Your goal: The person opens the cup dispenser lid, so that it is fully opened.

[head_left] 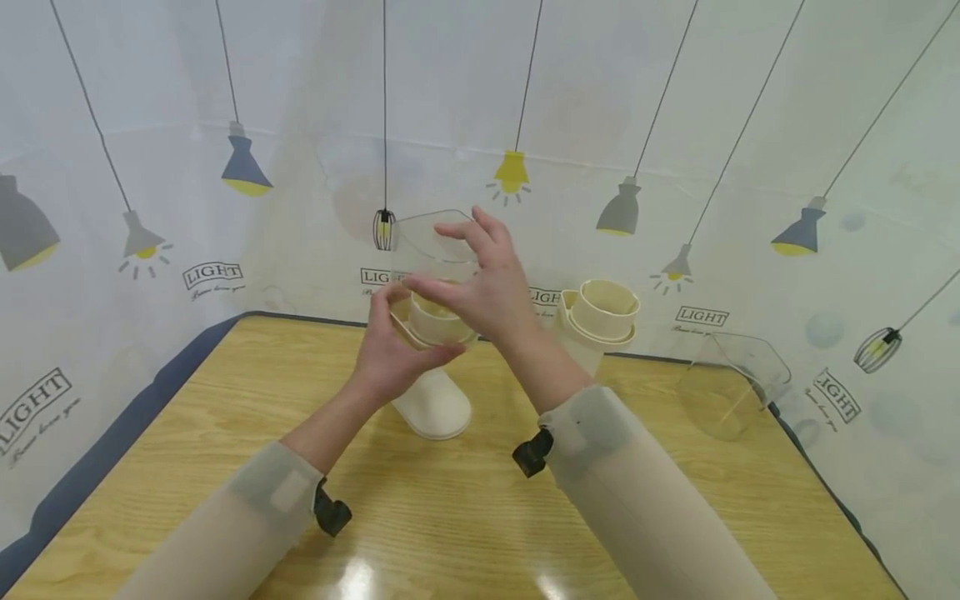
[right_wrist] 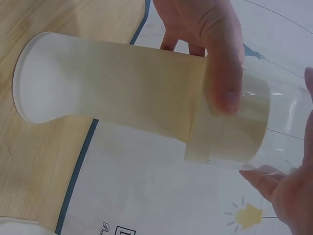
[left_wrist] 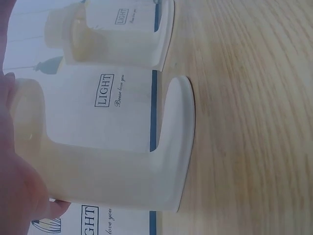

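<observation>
L hand (head_left: pixel 390 358) on stand (head_left: pixel 433 408) top, R hand (head_left: pixel 495 287) round clear container (head_left: pixel 420 237)

L fingers curled, gripping cream stand up at its ring (head_left: pixel 433 321); in R wrist cam the thumb lies across the front, a couple of fingertips show at the far side. Thumb on ring itself or on clear wall over it: can't tell. Stand upright, its rounded foot down on the table (head_left: pixel 435 508), directly below L fingers.

R fingers spread & curved about the container, thumb on one side, other fingers opp. R thumb tip touches clear wall near the ring, just beside L fingertips. How firmly the other R fingers press: can't tell. Container is btwn the two hands, above L fingers, its lower end around the ring; ring shows thru the clear wall. Seated all the way or not, can't tell.

To the R of R fingers, near R wrist: 2nd stand (head_left: pixel 598 323), also cream w/ a ring on top. Farther R, well apart from both hands: 2nd clear container (head_left: pixel 723 392), outline faint.

Nearer the body than the fingers: pale sleeves (head_left: pixel 645 492), w/ a small black piece (head_left: pixel 532 454) at each cuff. Beyond the fingers: backdrop (head_left: pixel 315 108) w/ printed hanging lamps & "LIGHT" labels.
</observation>
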Demonstrator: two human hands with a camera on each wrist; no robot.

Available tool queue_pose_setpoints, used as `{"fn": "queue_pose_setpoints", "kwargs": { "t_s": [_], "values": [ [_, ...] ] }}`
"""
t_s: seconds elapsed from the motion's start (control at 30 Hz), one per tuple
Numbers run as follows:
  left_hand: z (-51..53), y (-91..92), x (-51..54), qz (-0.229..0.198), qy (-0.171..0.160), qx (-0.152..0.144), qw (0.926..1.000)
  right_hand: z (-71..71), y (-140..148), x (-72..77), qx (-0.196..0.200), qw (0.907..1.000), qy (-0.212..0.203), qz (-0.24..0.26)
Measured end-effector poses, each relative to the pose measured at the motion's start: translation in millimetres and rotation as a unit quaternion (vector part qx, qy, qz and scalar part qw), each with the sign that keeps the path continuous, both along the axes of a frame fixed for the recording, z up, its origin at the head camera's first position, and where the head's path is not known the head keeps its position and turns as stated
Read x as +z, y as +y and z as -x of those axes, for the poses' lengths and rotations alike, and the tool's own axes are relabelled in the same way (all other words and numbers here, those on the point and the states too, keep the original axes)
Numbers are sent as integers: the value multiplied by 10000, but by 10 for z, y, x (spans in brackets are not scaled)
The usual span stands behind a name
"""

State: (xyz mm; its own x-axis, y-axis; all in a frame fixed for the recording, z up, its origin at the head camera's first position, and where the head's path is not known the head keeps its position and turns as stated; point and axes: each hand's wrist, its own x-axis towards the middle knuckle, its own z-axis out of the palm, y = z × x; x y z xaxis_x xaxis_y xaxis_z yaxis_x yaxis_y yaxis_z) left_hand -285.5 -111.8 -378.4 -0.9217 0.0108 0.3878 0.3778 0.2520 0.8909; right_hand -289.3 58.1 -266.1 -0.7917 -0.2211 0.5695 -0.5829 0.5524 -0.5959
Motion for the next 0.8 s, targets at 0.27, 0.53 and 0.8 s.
{"fn": "queue_pose_setpoints", "kwargs": {
  "t_s": [0.27, 0.53, 0.8],
  "values": [
    [32, -20, -6, 170, -7, 30, 9999, -8, -51, 30, -270, 9994, -220, 33],
    [70, -35, -7, 303, 153, 132, 9993, 2, -67, 84, -488, 9975, -488, 133],
    [81, -14, -9, 331, 231, 194, 9990, 10, -38, 90, -500, 9952, -769, 327]
  ]
}}
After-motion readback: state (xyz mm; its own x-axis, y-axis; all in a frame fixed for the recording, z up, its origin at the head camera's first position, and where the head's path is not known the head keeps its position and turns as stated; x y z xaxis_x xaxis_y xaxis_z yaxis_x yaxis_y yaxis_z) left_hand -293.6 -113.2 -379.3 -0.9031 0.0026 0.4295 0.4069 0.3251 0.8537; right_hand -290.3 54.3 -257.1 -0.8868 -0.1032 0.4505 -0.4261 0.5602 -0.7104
